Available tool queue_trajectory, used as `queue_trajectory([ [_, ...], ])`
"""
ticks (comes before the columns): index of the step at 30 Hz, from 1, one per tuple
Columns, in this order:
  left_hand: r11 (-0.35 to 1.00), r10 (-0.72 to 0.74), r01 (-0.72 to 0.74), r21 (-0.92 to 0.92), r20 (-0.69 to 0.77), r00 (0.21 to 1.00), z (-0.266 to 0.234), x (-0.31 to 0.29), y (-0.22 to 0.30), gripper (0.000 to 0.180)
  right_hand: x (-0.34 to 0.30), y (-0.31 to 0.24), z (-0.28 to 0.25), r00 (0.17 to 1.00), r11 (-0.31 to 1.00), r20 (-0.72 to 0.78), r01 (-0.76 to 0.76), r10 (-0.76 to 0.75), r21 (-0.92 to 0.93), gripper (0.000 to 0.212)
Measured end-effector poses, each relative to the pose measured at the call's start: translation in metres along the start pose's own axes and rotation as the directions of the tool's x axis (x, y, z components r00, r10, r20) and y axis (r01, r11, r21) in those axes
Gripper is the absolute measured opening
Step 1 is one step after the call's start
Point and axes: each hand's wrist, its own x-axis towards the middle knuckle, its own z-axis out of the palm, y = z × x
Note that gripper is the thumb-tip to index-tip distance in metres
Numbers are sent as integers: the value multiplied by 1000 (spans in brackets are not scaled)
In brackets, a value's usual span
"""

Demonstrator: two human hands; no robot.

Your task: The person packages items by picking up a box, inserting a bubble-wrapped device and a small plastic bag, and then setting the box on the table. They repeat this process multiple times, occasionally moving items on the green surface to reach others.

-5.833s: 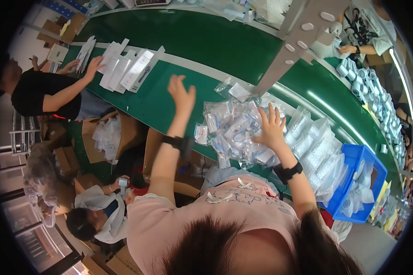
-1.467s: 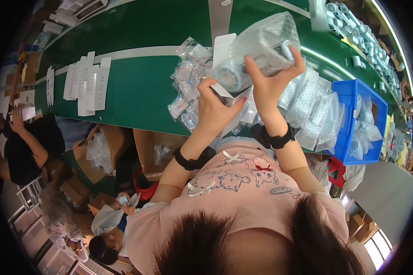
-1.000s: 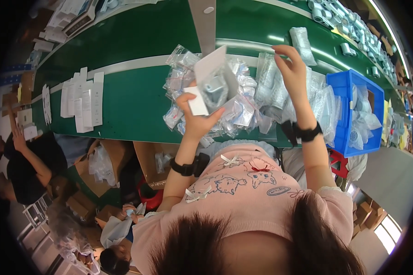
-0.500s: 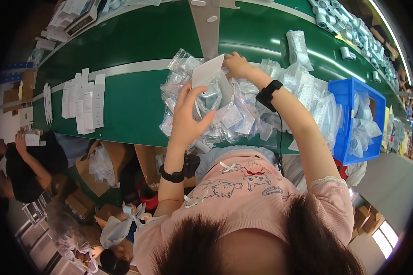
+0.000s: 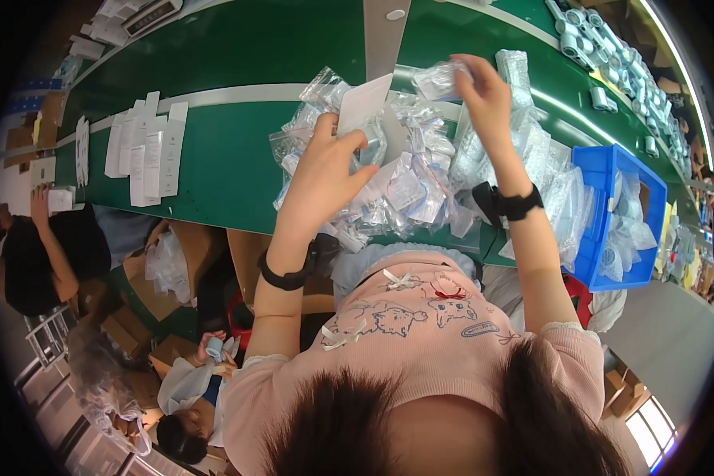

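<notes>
My left hand [image 5: 325, 170] curls round the near left side of a white carton [image 5: 365, 101], its thumb apart from the other fingers. The carton's flap stands up, and something wrapped in clear plastic shows beside it; the hand hides part of it. Up and to the right, my right hand [image 5: 488, 99] pinches a small clear plastic bag [image 5: 435, 81] over the table. What the bag holds is too unclear to name. A heap of small clear bags [image 5: 416, 186] with white and blue contents surrounds the carton.
Flat white cartons [image 5: 147, 151] lie at the left of the green table [image 5: 230, 159]. Bubble-wrapped packages [image 5: 547, 178] lie on the right beside a blue bin [image 5: 603, 159]. Grey-white cylindrical parts [image 5: 611, 59] sit at the far right. Other people [image 5: 44, 254] work on the left.
My right hand has moved right, away from behind the carton, and now holds a small plastic bag. My left hand remains at the carton.
</notes>
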Motion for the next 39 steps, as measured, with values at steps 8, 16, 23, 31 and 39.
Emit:
queue_trajectory([
  [8,984,127,-123,132,-21,992,11,-9,-27,13,-28,-61,0,882,980,433,195,-187,26,32],
  [16,991,-35,17,-130,-134,990,17,-8,-45,6,-35,-49,30,712,923,587,311,-385,228,22],
  [23,975,-57,-9,-222,-292,955,20,-9,-52,8,-39,-40,58,551,709,553,696,-626,109,17],
  [31,965,-85,-8,-263,-342,936,23,-9,-62,11,-35,-31,67,414,668,724,739,-552,86,25],
  [39,932,-68,-76,-355,-375,925,23,-14,-61,11,-81,20,76,819,985,547,130,-170,111,89],
])
